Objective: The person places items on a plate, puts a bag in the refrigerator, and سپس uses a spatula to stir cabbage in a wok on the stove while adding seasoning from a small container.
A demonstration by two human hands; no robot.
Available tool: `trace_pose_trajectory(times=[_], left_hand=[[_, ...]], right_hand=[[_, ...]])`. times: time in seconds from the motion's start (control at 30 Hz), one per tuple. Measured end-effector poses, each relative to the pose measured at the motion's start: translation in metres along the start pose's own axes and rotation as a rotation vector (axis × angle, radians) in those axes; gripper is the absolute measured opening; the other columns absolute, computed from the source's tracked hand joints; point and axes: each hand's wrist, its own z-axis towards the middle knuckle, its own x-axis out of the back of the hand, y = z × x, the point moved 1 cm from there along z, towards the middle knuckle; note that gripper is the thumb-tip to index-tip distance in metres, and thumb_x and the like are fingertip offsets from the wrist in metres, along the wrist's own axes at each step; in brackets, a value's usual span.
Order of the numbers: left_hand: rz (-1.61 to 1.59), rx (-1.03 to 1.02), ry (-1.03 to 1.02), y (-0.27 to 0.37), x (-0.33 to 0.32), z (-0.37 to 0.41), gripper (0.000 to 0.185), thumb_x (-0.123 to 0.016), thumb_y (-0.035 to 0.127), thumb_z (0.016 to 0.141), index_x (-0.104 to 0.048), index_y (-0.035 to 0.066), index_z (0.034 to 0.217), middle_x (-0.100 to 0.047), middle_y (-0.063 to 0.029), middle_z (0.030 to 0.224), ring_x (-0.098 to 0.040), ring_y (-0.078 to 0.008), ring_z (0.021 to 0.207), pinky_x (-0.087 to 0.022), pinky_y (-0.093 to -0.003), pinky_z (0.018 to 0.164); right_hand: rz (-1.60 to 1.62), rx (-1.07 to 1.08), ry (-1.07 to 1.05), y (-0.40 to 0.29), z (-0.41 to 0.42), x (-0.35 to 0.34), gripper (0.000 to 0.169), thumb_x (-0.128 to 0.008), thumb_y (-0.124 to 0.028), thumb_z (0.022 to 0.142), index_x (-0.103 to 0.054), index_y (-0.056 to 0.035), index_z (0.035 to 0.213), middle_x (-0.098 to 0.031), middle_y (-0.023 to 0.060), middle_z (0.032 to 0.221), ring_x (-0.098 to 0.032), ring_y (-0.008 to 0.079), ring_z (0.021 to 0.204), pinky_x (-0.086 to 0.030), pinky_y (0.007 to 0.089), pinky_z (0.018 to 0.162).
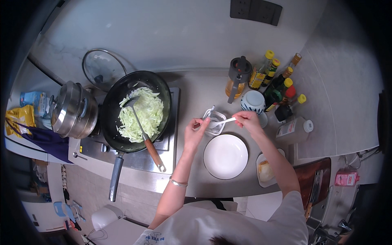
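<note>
My right hand (248,122) holds a white spoon (225,121) by the end of its handle. The spoon's bowl is over a small clear square container (219,130) on the counter. At the container's left side, my left hand (194,132) has its thumb and fingers on the raised clear lid (211,112); the fingers hide part of the grip. A white round plate (225,156) lies just in front of the container. Behind my right hand stands a white and blue ceramic jar (253,101).
On the stove at left, a black wok (167,122) holds shredded cabbage (147,113) and a wooden-handled spatula (154,154). Beside it are a steel steamer pot (75,113) and glass lid (102,67). An oil pitcher (239,76) and several bottles (280,82) stand at back right.
</note>
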Motion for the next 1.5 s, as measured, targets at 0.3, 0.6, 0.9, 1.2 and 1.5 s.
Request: trace_pose_trajectory(times=[0.3,0.6,0.9,1.2,1.5], left_hand=[[-0.003,-0.07,0.003,-0.007,0.005,0.004,0.034,-0.075,0.035,0.074,-0.058,0.005,0.076,-0.061,-0.0038,0.078,-0.054,-0.0124,0.079,-0.043,-0.0254,0.074],[0.019,-0.191,0.036,-0.019,-0.003,0.009,0.042,-0.078,0.041,0.066,-0.056,0.005,0.068,-0.055,-0.0043,0.071,-0.048,-0.0123,0.064,-0.04,-0.0266,0.058],[0.093,-0.207,0.044,-0.034,-0.008,0.013,0.06,-0.069,0.06,0.065,-0.057,0.003,0.078,-0.062,-0.014,0.081,-0.059,-0.0278,0.078,-0.045,-0.0396,0.069],[0.166,-0.166,0.112,-0.04,-0.013,0.016,0.048,-0.077,0.048,0.067,-0.055,0.006,0.069,-0.053,-0.0022,0.06,-0.051,-0.0124,0.056,-0.041,-0.0296,0.051],[0.091,-0.076,0.063,0.002,0.003,-0.004,0.039,-0.077,0.041,0.068,-0.056,0.008,0.069,-0.058,-0.0039,0.074,-0.052,-0.012,0.07,-0.042,-0.025,0.066]], right_hand=[[0.039,0.099,0.078,-0.049,-0.054,0.027,0.013,-0.059,-0.007,0.085,-0.066,0.0023,0.09,-0.057,0.002,0.067,-0.048,0.0071,0.055,-0.037,0.02,0.049],[0.107,0.225,-0.031,-0.144,-0.053,-0.055,0.013,-0.059,-0.008,0.085,-0.064,0.0033,0.09,-0.058,0.0029,0.068,-0.049,0.006,0.055,-0.037,0.0186,0.049],[-0.287,0.889,-0.147,-0.149,-0.004,-0.257,0.01,-0.061,-0.001,0.081,-0.067,-0.0013,0.089,-0.065,0.0075,0.074,-0.061,0.0125,0.061,-0.046,0.0245,0.052],[-0.096,0.745,-0.131,-0.14,-0.002,-0.274,0.01,-0.06,-0.002,0.084,-0.066,0.0001,0.091,-0.065,0.0072,0.074,-0.059,0.0105,0.06,-0.047,0.0221,0.052],[0.271,0.377,0.44,-0.117,-0.082,-0.064,0.014,-0.057,-0.013,0.089,-0.063,-0.0026,0.096,-0.056,-0.0008,0.07,-0.047,0.0038,0.058,-0.036,0.0171,0.05]])
